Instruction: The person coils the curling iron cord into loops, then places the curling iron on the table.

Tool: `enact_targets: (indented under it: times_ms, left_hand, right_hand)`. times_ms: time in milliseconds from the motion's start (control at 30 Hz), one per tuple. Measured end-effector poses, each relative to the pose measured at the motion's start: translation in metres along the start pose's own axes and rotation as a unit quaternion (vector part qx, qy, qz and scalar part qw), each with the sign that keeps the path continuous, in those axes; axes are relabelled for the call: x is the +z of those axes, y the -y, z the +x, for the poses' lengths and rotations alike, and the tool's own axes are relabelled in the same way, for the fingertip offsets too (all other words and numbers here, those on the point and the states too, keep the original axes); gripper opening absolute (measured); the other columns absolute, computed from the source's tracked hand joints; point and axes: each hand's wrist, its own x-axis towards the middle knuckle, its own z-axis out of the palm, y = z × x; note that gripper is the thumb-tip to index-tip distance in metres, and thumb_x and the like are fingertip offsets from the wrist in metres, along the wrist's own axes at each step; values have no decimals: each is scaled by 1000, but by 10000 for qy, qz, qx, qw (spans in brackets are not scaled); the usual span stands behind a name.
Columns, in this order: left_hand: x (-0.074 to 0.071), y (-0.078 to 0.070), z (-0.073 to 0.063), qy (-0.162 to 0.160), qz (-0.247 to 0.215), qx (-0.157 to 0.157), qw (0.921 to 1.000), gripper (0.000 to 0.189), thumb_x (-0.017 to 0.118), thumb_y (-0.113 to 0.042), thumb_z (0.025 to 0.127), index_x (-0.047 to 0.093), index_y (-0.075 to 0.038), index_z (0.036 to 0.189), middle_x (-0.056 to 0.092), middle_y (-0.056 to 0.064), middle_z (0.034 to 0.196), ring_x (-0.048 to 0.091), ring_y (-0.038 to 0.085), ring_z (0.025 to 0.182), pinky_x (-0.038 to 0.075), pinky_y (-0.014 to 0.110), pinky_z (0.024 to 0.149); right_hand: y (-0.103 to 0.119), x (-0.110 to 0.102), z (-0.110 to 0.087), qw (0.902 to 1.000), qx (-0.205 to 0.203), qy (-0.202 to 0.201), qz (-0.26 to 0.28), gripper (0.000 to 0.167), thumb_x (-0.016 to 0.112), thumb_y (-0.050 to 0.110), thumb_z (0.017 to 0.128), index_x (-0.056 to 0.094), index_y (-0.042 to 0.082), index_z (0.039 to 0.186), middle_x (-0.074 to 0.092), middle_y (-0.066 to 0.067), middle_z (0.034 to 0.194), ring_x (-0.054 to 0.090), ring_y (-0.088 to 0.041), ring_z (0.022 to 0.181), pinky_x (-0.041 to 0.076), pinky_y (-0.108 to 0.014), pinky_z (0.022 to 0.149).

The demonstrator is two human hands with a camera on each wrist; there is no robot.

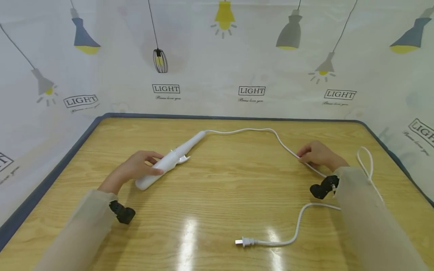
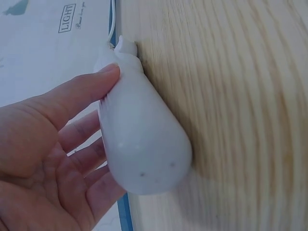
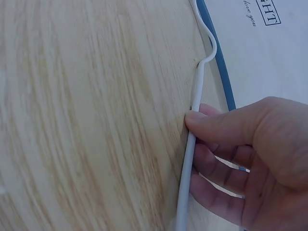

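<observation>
Left hand (image 1: pixel 135 166) grasping, thumb and fingers wrapped either side of the thick end of the white appliance (image 1: pixel 172 157), which lies toward the desk's (image 1: pixel 217 195) left edge, narrow end to the far edge! Nearer the right edge, the right hand (image 1: pixel 317 154) pinches its white cord (image 1: pixel 251 129), thumb against fingers.

Corded appliance (image 1: pixel 172 159) on table (image 1: pixel 210 188), left; cord (image 1: pixel 255 129) trailing right from far end; plug (image 1: pixel 249 241) near front.

- Free passage: tabletop (image 1: pixel 220 188) between the left hand (image 1: pixel 137 165) and right hand (image 1: pixel 317 153).
- Barring the far side: the white cord (image 1: pixel 252 129) (slim, but long).
- Partly blocking the near side: the plug (image 1: pixel 248 242).
</observation>
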Motion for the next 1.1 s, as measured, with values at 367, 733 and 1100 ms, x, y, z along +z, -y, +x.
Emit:
enact_targets:
  times_ms: [367, 733, 1100]
  left_hand:
    - [2, -2, 4, 19, -105, 41, 9999, 57, 68, -20, 83, 45, 3, 130, 52, 29, 115, 53, 38, 100, 48, 45, 75]
    - [12, -3, 3, 26, -390, 194, 9990, 48, 60, -14, 89, 38, 2, 128, 47, 24, 108, 51, 33, 93, 45, 40, 72]
    - [11, -3, 1, -160, -619, 162, 9978, 46, 49, -13, 94, 32, 8, 131, 46, 28, 113, 51, 33, 94, 45, 40, 75]
  right_hand:
    - [-1, 0, -3, 9999, -56, 75, -84, 27, 60, 3, 85, 57, -15, 105, 58, -2, 74, 46, -12, 58, 42, -25, 48]
    - [0, -3, -7, 9995, -199, 221, 72, 29, 56, 0, 87, 52, -18, 110, 58, -11, 83, 46, -14, 59, 42, -26, 49]
    - [13, -9, -7, 9986, -478, 199, 128, 27, 51, 0, 89, 53, -18, 109, 55, -8, 77, 44, -13, 59, 41, -27, 52]
